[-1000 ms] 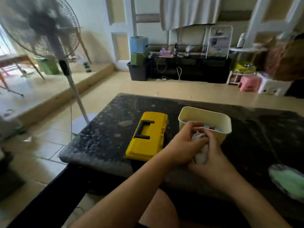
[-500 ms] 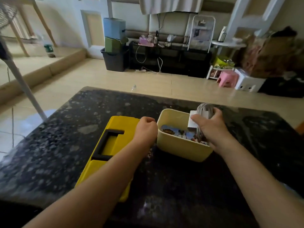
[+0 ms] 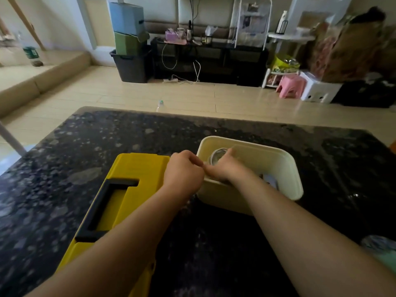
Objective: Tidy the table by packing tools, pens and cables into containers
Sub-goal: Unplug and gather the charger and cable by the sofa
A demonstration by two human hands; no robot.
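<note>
A person seated at a dark speckled worktop (image 3: 85, 146) reaches with both bare arms toward a cream bin (image 3: 285, 168) that stands right of centre on the stone. The right grip (image 3: 227, 169) is down inside the bin at its left end, its fingers (image 3: 230, 152) bent round a coiled white cable (image 3: 218, 154), which sits low against the bin's left wall. The picture is blurred here, so how tightly the coil is held cannot be made out.

The left grip (image 3: 183, 174) is curled just outside the bin's near left corner and touches the right one at the thumb. Whether it holds the rim or nothing at all cannot be told.

Small bluish items (image 3: 270, 181) lie in the bottom of the bin, beside the right wrist.

A yellow toolbox (image 3: 132, 185) with a black handle (image 3: 100, 211) lies shut, just left of the bin, the left forearm passing over its near right corner. A pale green thing (image 3: 383, 251), out of focus, sits at the worktop's right edge.

Beyond the worktop, a small bottle (image 3: 160, 105) stands on the tiled floor. Stacked boxes (image 3: 128, 28), a dark low cabinet (image 3: 214, 58) and a pink stool (image 3: 291, 85) line the far wall.
</note>
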